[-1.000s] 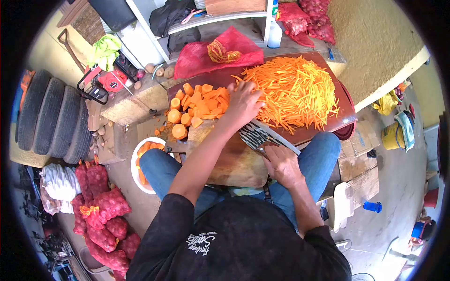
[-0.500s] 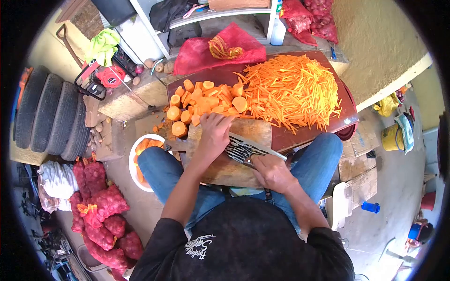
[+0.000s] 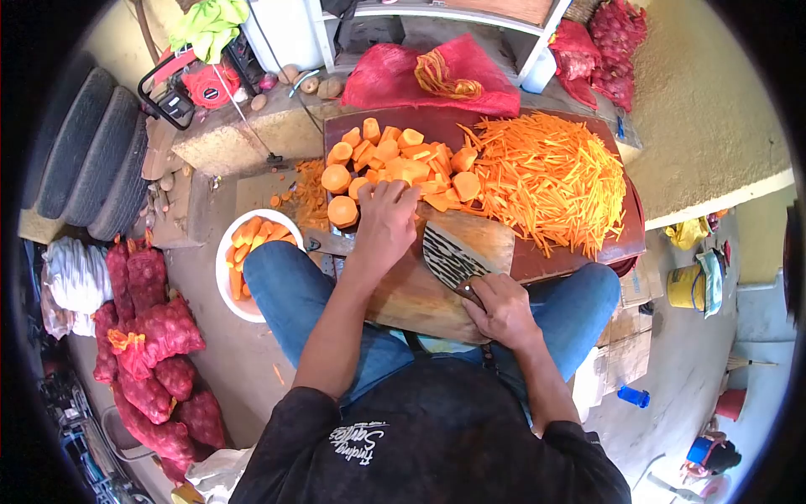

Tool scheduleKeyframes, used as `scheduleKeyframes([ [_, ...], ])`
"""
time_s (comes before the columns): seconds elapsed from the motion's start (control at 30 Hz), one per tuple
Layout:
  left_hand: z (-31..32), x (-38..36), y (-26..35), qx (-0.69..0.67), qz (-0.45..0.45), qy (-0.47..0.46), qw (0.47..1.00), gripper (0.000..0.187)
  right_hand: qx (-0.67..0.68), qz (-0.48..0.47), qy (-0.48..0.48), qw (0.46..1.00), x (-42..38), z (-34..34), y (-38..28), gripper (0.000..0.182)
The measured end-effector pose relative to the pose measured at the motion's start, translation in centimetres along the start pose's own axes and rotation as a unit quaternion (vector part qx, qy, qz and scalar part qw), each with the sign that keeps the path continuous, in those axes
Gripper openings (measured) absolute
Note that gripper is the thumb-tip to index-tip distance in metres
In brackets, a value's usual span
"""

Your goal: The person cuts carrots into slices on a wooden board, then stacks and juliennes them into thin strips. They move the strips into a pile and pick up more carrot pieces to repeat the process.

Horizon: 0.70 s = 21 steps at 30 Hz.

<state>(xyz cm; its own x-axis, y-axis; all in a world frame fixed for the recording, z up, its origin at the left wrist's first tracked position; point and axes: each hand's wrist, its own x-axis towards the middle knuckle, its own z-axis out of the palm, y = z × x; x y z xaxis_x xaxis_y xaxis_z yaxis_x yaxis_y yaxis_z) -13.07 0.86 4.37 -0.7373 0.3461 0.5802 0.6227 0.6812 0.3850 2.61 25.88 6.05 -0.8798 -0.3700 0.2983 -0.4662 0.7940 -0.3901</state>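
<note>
My right hand (image 3: 505, 312) is closed round the handle of a cleaver (image 3: 455, 259) with a black-and-white patterned blade. The blade lies over a wooden cutting board (image 3: 420, 304) across my lap, pointing away and to the left. At the board's far left edge, my left hand (image 3: 386, 223) reaches to the near side of a pile of peeled carrot chunks (image 3: 409, 170). Its fingers are apart and bent downward, touching or just over the chunks; the tips are partly hidden. Beside the chunks, on the right, is a large heap of carrot sticks (image 3: 550, 181).
The carrots lie on a dark red table (image 3: 600, 130). A white bucket (image 3: 225, 277) of carrots stands by my left knee. Red mesh sacks (image 3: 159, 328) line the floor at left, near stacked tires (image 3: 101, 160). A red mesh bag (image 3: 378, 76) lies behind the table.
The cleaver has swung from lying crosswise to pointing away to the left, and my right hand has turned with it. My left hand stays by the carrot chunks. The whole view has shifted.
</note>
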Motion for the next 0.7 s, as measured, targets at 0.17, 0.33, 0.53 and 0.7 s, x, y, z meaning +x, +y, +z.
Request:
scheduleKeyframes([
  [0.17, -0.3, 0.0, -1.3, 0.020, -0.033, -0.014, 0.999, 0.032, -0.011, 0.003, -0.001, 1.000, 0.4, 0.0, -0.3, 0.031],
  [0.33, 0.1, -0.2, -1.2, 0.042, -0.037, -0.055, 0.997, 0.029, 0.002, 0.008, 0.005, 1.000, 0.4, -0.1, -0.3, 0.029],
  [0.53, -0.1, -0.2, -1.9, 0.044, -0.038, -0.033, 0.998, 0.025, 0.037, 0.041, 0.024, 0.998, 3.0, -0.1, 0.2, 0.023],
  [0.7, -0.6, 0.0, -1.7, 0.039, -0.038, -0.044, 0.998, 0.018, -0.063, 0.009, 0.029, 0.998, 9.1, 1.7, 1.4, 0.021],
])
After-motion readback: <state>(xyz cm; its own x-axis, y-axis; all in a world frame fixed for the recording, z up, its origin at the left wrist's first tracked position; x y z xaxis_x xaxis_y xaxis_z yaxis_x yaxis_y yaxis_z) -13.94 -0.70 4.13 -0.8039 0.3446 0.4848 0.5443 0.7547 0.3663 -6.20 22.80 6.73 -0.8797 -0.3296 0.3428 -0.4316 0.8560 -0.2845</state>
